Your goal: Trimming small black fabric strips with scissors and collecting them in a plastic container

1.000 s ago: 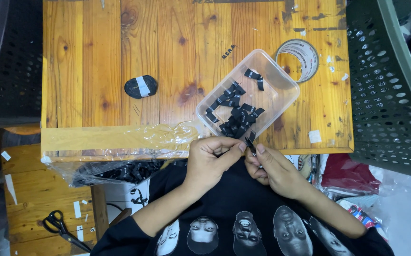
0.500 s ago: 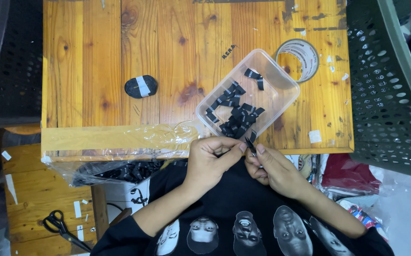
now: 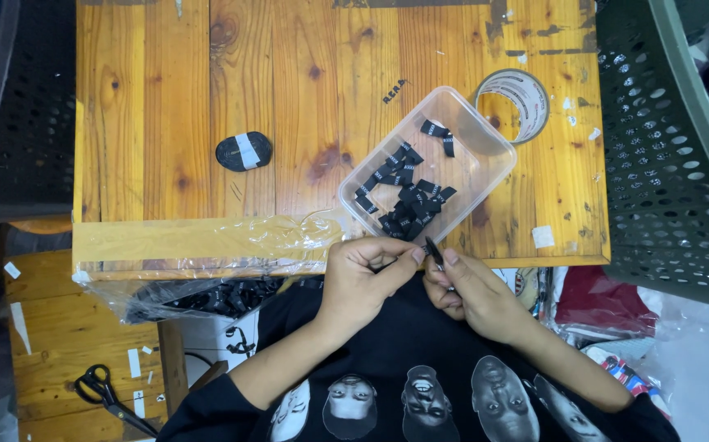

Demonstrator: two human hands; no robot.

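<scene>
A wooden worktop (image 3: 289, 98) carries a clear plastic tub (image 3: 485, 143) of small black labels (image 3: 404, 192), a tape roll (image 3: 514, 102) beside it and a black bundle (image 3: 244, 151) further left. At the near edge, the left hand (image 3: 363, 278) and right hand (image 3: 469, 290) pinch one black label (image 3: 434, 252) between fingertips, both grips narrow, probably folding it.

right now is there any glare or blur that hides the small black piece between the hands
Head view: sharp and evenly lit; the small black piece, pinched by left hand and right hand, reads clearly. Glare sits only on the plastic wrap along the table edge and faintly on the clear container. Corners darker.
</scene>
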